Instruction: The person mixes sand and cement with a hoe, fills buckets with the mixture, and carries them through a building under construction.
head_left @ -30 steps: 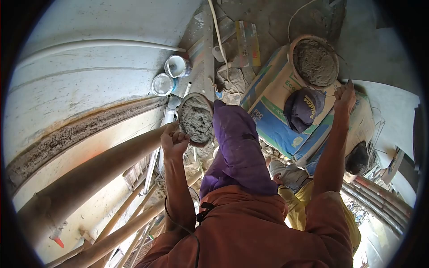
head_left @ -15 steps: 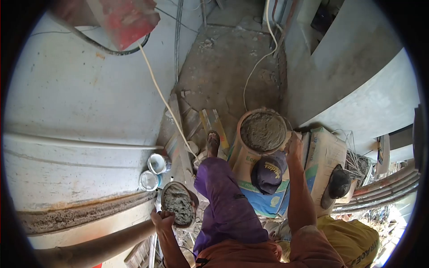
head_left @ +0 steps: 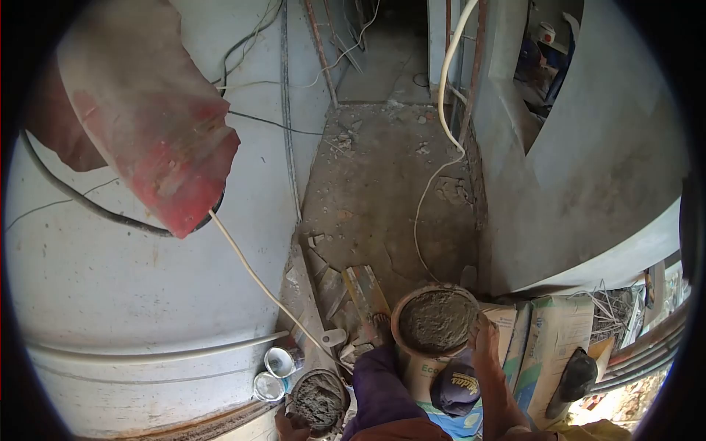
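Observation:
In the head view, my right hand (head_left: 483, 339) is closed at the right side of a round bucket (head_left: 397, 323) filled with wet grey mortar (head_left: 437, 320). That bucket hangs over or beside the paper cement bags. My left hand (head_left: 292, 426) grips the near-left side of a second bucket (head_left: 344, 393), also loaded with lumpy mortar (head_left: 318, 399). Its handle is hard to make out. A dark cap (head_left: 456, 386) with yellow lettering lies just below the right-hand bucket, on the cement bags (head_left: 507, 323). My purple-trousered leg (head_left: 379, 389) stands between the two buckets.
Two small paint pails (head_left: 279, 361) stand against the left wall. Boards (head_left: 365, 294) and rubble lie ahead on the concrete floor (head_left: 382, 191). A pale hose (head_left: 257, 275) crosses at left, below a hanging red sheet (head_left: 176, 184). Another black cap (head_left: 577, 375) rests at right.
My view has tilted up, so both buckets and hands sit lower in the picture and more passage shows. My forward foot has moved beside the right-hand bucket. Both hands keep their buckets.

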### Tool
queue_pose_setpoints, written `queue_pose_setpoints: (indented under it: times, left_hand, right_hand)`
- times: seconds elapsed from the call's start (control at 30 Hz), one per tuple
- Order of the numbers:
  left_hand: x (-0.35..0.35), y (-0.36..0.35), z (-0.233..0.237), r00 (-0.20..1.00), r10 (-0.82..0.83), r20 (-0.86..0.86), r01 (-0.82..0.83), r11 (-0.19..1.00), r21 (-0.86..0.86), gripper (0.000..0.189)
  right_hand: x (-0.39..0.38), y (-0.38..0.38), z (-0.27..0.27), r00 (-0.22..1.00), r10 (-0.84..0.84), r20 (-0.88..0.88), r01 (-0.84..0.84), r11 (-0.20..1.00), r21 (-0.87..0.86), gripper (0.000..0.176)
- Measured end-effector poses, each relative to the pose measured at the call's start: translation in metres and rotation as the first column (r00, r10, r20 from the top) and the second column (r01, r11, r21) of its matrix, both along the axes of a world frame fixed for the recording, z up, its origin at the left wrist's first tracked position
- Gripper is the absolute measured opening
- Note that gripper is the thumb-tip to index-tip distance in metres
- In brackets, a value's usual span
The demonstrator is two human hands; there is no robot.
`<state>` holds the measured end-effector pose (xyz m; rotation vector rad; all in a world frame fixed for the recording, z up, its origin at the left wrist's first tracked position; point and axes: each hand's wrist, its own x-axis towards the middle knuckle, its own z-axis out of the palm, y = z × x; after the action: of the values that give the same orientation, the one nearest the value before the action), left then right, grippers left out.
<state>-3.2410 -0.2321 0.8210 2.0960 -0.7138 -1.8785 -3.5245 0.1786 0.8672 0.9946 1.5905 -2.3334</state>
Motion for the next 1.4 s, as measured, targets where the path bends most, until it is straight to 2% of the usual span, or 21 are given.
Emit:
queue_pose_setpoints:
  times: [0.03, 0.1, 0.13, 0.17, 0.23, 0.27, 0.33, 0.43, 0.47, 0.5, 0.57, 0.6, 0.67, 0.9, 1.0, 1.17, 1.23, 1.3, 1.33, 1.37, 1.4]
  left_hand:
    - [-0.01, -0.006, 0.0, 1.0, -0.005, 0.008, 0.005, 1.0, -0.001, 0.032]
    - [-0.036, -0.014, 0.001, 0.986, -0.002, -0.165, 0.026, 0.99, 0.138, 0.033]
    - [-0.077, 0.006, 0.027, 0.998, -0.06, -0.006, 0.06, 0.997, 0.057, 0.035]
    - [-0.097, 0.01, 0.036, 0.998, -0.058, -0.005, 0.058, 0.996, 0.066, 0.035]
    - [-0.133, 0.018, 0.046, 0.965, -0.163, -0.203, 0.181, 0.981, 0.072, 0.041]
    - [-0.155, 0.017, 0.046, 0.963, -0.165, -0.214, 0.184, 0.98, 0.075, 0.041]
    - [-0.187, 0.014, 0.052, 0.926, -0.229, -0.298, 0.266, 0.96, 0.088, 0.046]
    - [-0.259, 0.027, 0.081, 0.919, -0.244, -0.31, 0.284, 0.955, 0.09, 0.047]
    - [-0.289, 0.032, 0.098, 0.893, -0.313, -0.322, 0.359, 0.929, 0.092, 0.044]
    - [-0.309, 0.033, 0.099, 0.885, -0.321, -0.338, 0.371, 0.924, 0.093, 0.044]
    - [-0.34, 0.031, 0.1, 0.888, -0.281, -0.363, 0.325, 0.943, 0.065, 0.042]
    - [-0.357, 0.03, 0.101, 0.887, -0.26, -0.382, 0.317, 0.944, 0.093, 0.039]
    - [-0.392, 0.031, 0.113, 0.885, -0.235, -0.402, 0.305, 0.945, 0.121, 0.039]
    - [-0.506, 0.028, 0.134, 0.848, -0.172, -0.501, 0.282, 0.947, 0.153, 0.037]
    - [-0.552, 0.028, 0.141, 0.883, -0.178, -0.435, 0.234, 0.969, 0.078, 0.03]
    - [-0.608, -0.005, 0.116, 0.888, -0.193, -0.418, 0.258, 0.96, 0.105, 0.033]
    - [-0.632, -0.019, 0.097, 0.91, -0.136, -0.391, 0.215, 0.962, 0.166, 0.036]
    - [-0.661, -0.026, 0.08, 0.923, -0.179, -0.34, 0.242, 0.958, 0.153, 0.039]
    - [-0.674, -0.03, 0.069, 0.954, -0.143, -0.264, 0.189, 0.97, 0.156, 0.034]
    - [-0.69, -0.034, 0.052, 0.976, -0.117, -0.182, 0.146, 0.977, 0.154, 0.031]
    - [-0.691, -0.065, -0.012, 0.906, -0.243, -0.346, 0.324, 0.925, 0.199, 0.028]
  right_hand:
    - [-0.006, -0.008, 0.001, 0.999, 0.035, 0.012, -0.035, 0.999, -0.013, 0.039]
    - [-0.014, -0.019, -0.003, 0.998, 0.035, 0.05, -0.034, 0.999, -0.03, 0.039]
    - [-0.02, -0.021, -0.004, 0.996, 0.047, 0.078, -0.044, 0.998, -0.042, 0.04]
    - [-0.022, -0.022, -0.002, 0.996, 0.048, 0.079, -0.046, 0.998, -0.032, 0.04]
    - [-0.022, -0.02, 0.007, 0.988, 0.108, 0.112, -0.11, 0.994, 0.009, 0.043]
    - [-0.027, -0.019, 0.01, 0.989, 0.105, 0.102, -0.107, 0.994, 0.015, 0.043]
    - [-0.028, -0.017, 0.014, 0.97, 0.081, 0.227, -0.084, 0.996, 0.001, 0.043]
    - [-0.037, -0.01, 0.016, 0.961, 0.054, 0.273, -0.049, 0.999, -0.024, 0.042]
    - [-0.038, -0.01, 0.005, 0.955, 0.02, 0.296, -0.013, 1.0, -0.023, 0.041]
    - [-0.027, 0.001, -0.017, 0.971, 0.005, 0.238, 0.025, 0.992, -0.123, 0.042]
    - [-0.019, -0.003, -0.048, 0.935, -0.097, 0.34, 0.131, 0.988, -0.076, 0.041]
    - [-0.011, -0.001, -0.063, 0.936, -0.105, 0.336, 0.136, 0.988, -0.071, 0.041]
    - [-0.005, 0.008, -0.084, 0.958, -0.093, 0.271, 0.143, 0.975, -0.17, 0.037]
    - [-0.032, 0.006, -0.109, 0.928, -0.123, 0.352, 0.186, 0.971, -0.15, 0.036]
    - [-0.046, 0.0, -0.113, 0.917, -0.133, 0.375, 0.2, 0.969, -0.146, 0.036]
    - [-0.071, -0.008, -0.114, 0.903, -0.177, 0.392, 0.242, 0.962, -0.123, 0.036]
    - [-0.082, -0.01, -0.11, 0.897, -0.199, 0.394, 0.26, 0.96, -0.106, 0.036]
    - [-0.095, -0.016, -0.107, 0.884, -0.221, 0.412, 0.279, 0.956, -0.086, 0.036]
    - [-0.1, -0.022, -0.104, 0.879, -0.229, 0.419, 0.286, 0.955, -0.077, 0.035]
    - [-0.107, -0.028, -0.102, 0.867, -0.249, 0.431, 0.306, 0.95, -0.066, 0.035]
    - [-0.113, -0.032, -0.098, 0.859, -0.27, 0.435, 0.324, 0.944, -0.055, 0.035]
